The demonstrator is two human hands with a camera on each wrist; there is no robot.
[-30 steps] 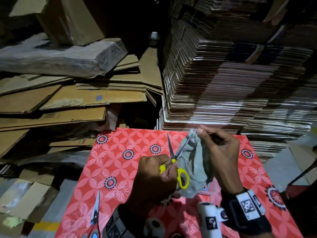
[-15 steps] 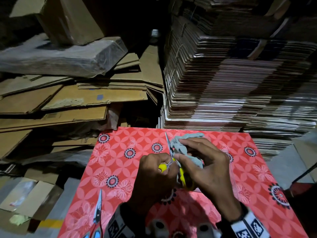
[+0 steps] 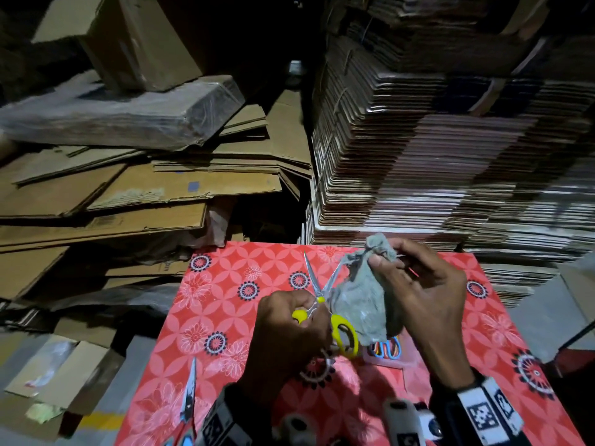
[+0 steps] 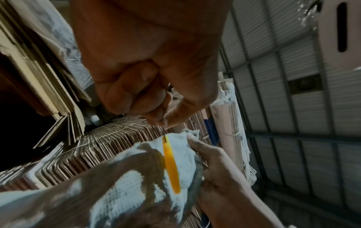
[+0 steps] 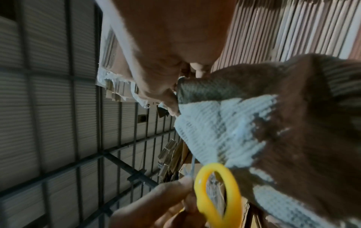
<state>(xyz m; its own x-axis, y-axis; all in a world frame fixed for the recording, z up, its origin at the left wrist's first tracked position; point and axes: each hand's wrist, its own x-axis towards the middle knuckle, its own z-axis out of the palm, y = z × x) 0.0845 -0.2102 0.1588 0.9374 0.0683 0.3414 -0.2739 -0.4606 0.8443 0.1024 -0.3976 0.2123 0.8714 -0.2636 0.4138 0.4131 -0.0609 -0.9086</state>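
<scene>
My left hand (image 3: 289,320) grips yellow-handled scissors (image 3: 322,304) over a red flowered table (image 3: 225,300), blades spread apart and pointing away from me. My right hand (image 3: 415,284) pinches a grey cloth (image 3: 360,300) bunched around the right blade, the cloth's top sticking up past my fingers. The left wrist view shows the yellow handle (image 4: 171,166) edge-on against the cloth (image 4: 126,185). In the right wrist view the handle loop (image 5: 216,194) sits below the cloth (image 5: 224,131), with left-hand fingers (image 5: 156,200) beside it.
Another pair of scissors (image 3: 188,400) lies at the table's near left edge. Small coloured loops (image 3: 386,349) lie on the cloth-covered table under my right hand. Flattened cardboard piles (image 3: 128,194) rise at the left; a tall stack of cardboard sheets (image 3: 434,156) stands behind.
My right hand slid the cloth down toward the handles, then back up the blade to its tip. The scissor blades have spread wider. My left hand kept its grip.
</scene>
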